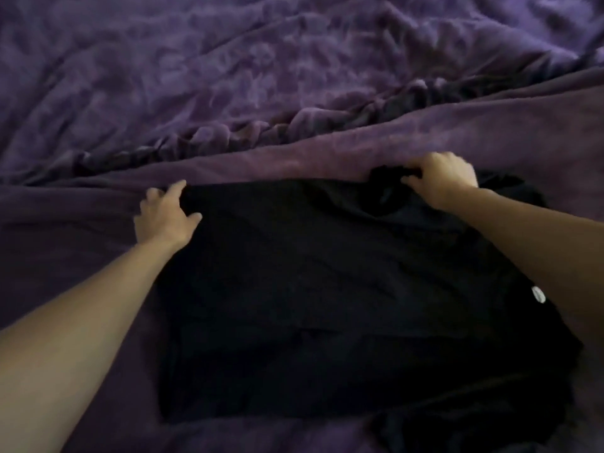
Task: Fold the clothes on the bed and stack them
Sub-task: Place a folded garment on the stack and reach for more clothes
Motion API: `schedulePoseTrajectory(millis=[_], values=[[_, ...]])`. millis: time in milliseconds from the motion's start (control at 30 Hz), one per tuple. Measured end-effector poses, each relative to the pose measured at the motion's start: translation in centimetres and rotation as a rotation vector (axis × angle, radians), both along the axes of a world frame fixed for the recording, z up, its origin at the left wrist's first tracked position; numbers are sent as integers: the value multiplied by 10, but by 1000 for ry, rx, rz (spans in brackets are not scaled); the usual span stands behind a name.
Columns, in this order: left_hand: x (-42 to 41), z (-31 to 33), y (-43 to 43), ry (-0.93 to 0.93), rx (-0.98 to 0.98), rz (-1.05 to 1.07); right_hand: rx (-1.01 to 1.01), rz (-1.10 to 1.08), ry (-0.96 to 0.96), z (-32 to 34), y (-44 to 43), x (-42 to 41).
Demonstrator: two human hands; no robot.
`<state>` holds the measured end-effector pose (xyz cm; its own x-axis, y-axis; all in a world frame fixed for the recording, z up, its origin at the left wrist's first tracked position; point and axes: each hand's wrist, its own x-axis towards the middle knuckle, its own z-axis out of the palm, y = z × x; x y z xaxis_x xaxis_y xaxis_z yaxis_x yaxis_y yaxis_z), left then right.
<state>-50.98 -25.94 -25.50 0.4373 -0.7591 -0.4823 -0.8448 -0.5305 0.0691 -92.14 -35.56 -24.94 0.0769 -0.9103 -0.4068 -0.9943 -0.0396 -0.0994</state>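
A black garment point(327, 305) lies spread flat on the purple bed point(98, 256) in front of me, with a small white round mark near its right side. My left hand point(165, 215) pinches the garment's far left corner. My right hand point(441, 178) grips a bunched bit of the black fabric at the far right edge. Both forearms reach across the garment's sides, and the right one hides part of its right edge.
A rumpled purple duvet point(261, 76) covers the far half of the bed, with a gathered ridge of folds point(277, 125) running from lower left to upper right just beyond the garment. More black fabric point(457, 429) shows at the bottom right.
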Motion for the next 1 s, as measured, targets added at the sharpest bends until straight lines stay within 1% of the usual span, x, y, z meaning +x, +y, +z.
schedulePoseTrajectory(millis=[100,167,233,267,300,400,433,467,500,533,633,700,767,867,933,1000], values=[[4,-1,-13,6,-67,48,-256,-351,-145,15,-40,-20],[8,-2,-24,-2,-167,61,-358,-572,-175,27,-75,-35],[11,-5,-36,34,-301,99,-404,-754,-256,27,-103,-49],[12,-7,-42,45,-349,113,-407,-809,-256,27,-109,-52],[12,-10,-46,43,-370,118,-410,-816,-258,18,-116,-59],[8,-23,-50,19,-300,125,-392,-753,-314,-21,-116,-67],[6,-27,-49,15,-285,131,-332,-716,-367,-25,-105,-58],[5,-28,-48,10,-293,139,-284,-670,-378,-29,-94,-49],[4,-27,-46,7,-318,142,-237,-602,-376,-30,-82,-39],[3,-25,-41,2,-360,136,-218,-538,-331,-31,-73,-34],[0,-9,-9,2,-515,106,-344,-399,-258,-10,-33,-23],[-6,-2,32,49,-543,122,-382,-318,-307,4,11,-14],[-14,-2,89,85,-503,152,-363,-218,-389,10,70,-2],[-29,-4,186,69,-377,242,-208,-92,-494,16,177,14],[-41,-4,249,106,-283,337,-105,-13,-464,17,249,19],[-49,-3,297,184,-218,360,-17,64,-420,13,316,17]])
